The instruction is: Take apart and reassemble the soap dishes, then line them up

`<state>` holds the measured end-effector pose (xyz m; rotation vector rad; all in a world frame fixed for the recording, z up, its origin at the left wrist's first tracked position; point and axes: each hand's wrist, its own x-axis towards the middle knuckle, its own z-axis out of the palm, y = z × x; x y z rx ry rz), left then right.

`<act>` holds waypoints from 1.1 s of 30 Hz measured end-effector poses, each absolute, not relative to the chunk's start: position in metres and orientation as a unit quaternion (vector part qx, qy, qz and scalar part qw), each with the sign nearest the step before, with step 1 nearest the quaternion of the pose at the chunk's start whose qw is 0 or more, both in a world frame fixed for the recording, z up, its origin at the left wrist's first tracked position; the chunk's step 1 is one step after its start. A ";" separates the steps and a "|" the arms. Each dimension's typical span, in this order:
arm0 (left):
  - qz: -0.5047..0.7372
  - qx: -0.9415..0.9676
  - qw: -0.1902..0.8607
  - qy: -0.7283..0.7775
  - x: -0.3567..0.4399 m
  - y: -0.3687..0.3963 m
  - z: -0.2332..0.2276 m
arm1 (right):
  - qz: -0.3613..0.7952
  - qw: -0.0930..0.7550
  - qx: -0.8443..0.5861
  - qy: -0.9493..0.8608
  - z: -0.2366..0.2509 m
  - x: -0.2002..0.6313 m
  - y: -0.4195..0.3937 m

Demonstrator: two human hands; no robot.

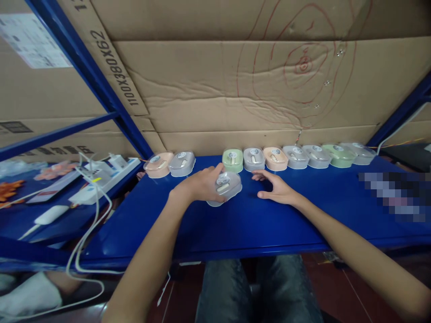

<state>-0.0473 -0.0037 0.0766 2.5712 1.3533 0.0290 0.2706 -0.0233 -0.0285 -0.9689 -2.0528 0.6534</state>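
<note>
My left hand [203, 185] is closed around the side of a grey plastic box with a clear lid [230, 185], tilted above the blue shelf [202, 233]. A round label and a pale, oblong piece show at its top. My right hand [278, 187] is open to the right of that box, thumb and fingers apart, holding nothing. Similar boxes line the back: a peach box [157, 166] and a grey box [182, 164] at left, then, past a gap, a green box [232, 160], a grey box [254, 159], a peach box [275, 159] and several more.
Cardboard [202, 89] with red ring drawings stands behind the shelf. Blue metal posts [111, 103] frame it. At left lie a white power strip [104, 184], looping white cables [76, 251] and a white plug-like device [52, 214]. A pixelated patch covers the right side.
</note>
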 end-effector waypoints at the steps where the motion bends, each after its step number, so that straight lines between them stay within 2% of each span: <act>1: 0.001 0.869 0.103 0.483 -0.050 -0.003 0.077 | 0.253 0.380 -0.381 -0.804 -0.029 0.271 -0.023; 12: -0.037 0.774 0.017 0.632 -0.057 0.005 0.078 | 0.240 0.383 -0.388 -0.803 -0.025 0.268 -0.027; 19: 0.047 0.738 -0.036 0.672 -0.046 0.014 0.061 | 0.242 0.381 -0.388 -0.804 -0.025 0.268 -0.027; 26: 0.049 0.753 -0.014 0.656 -0.053 0.017 0.061 | 0.234 0.383 -0.384 -0.807 -0.026 0.267 -0.027; 33: 0.082 0.854 -0.035 0.513 -0.070 0.020 0.070 | 0.225 0.381 -0.382 -0.811 -0.027 0.266 -0.027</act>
